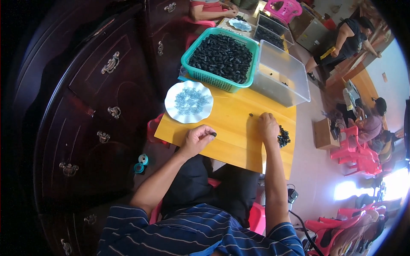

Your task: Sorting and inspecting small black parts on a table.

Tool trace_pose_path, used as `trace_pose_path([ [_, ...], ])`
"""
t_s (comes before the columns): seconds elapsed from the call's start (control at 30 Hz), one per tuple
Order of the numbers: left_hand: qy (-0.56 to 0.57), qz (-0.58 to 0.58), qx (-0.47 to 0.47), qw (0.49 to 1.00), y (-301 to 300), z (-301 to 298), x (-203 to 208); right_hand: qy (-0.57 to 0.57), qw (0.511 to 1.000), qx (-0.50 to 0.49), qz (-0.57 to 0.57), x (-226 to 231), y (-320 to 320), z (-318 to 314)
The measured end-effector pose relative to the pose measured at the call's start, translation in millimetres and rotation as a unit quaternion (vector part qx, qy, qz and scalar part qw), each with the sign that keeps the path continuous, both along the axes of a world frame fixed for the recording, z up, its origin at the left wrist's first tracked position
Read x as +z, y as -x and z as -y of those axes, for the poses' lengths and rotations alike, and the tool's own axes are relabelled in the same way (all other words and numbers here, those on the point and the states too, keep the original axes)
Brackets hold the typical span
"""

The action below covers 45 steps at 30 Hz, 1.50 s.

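Note:
Between the thumb and fingers of my left hand (197, 141) is a small black plastic part (213, 134), held over the near edge of the yellow table (230, 128). My right hand (268, 126) rests on the table with its fingers curled together; whatever they may hold is hidden. A small pile of black parts (284, 138) lies just to the right of that hand, and a single dark piece (251, 114) lies to its left. Beyond my left hand stands a white scalloped plate (170, 102) with many tiny clear or metallic pieces (191, 101).
A green basket (222, 84) full of black parts stands at the far side, beside a clear plastic bin (284, 81) holding a few pieces. Dark wooden drawers (98, 111) rise on the left. Other people sit or stand farther off, near pink chairs (356, 153).

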<state>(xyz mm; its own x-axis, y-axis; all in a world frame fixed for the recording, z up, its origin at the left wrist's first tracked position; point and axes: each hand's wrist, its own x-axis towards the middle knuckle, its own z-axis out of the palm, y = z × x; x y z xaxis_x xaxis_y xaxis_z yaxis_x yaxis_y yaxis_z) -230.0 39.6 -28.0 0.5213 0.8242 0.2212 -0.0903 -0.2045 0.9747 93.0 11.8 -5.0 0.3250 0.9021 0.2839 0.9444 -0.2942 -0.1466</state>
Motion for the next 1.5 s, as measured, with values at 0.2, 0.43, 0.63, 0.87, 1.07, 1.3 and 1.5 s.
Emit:
trace_pose_path([
  [0.2, 0.106, 0.116, -0.05, 0.986, 8.9, -8.6, -4.4, -0.174, 0.94, 0.063, -0.286, 35.3, 72.3, 32.4],
  [0.43, 0.12, 0.086, -0.054, 0.987, 6.3, 1.9, 21.5, -0.141, 0.785, 0.088, -0.597, 4.8, 138.0, 63.2],
  [0.63, 0.096, 0.053, -0.066, 0.992, 1.4, 6.1, 11.9, -0.111, 0.789, 0.087, -0.598, -3.6, 143.2, 76.7],
  [0.87, 0.024, -0.028, -0.038, 0.999, -0.1, 4.9, 2.2, -0.143, 0.759, 0.084, -0.63, -5.1, 148.7, 80.5],
  [1.07, 0.176, 0.074, -0.061, 0.98, -0.4, 7.9, 8.9, -0.141, 0.76, 0.1, -0.626, -3.0, 149.5, 80.1],
  [1.3, 0.22, 0.083, -0.106, 0.966, 0.5, 11.4, 12.1, -0.127, 0.768, 0.111, -0.617, 1.3, 155.4, 77.1],
  [1.5, 0.196, 0.088, -0.119, 0.969, -0.8, 10.4, 6.9, -0.087, 0.843, 0.123, -0.516, 14.5, 152.7, 79.0],
])
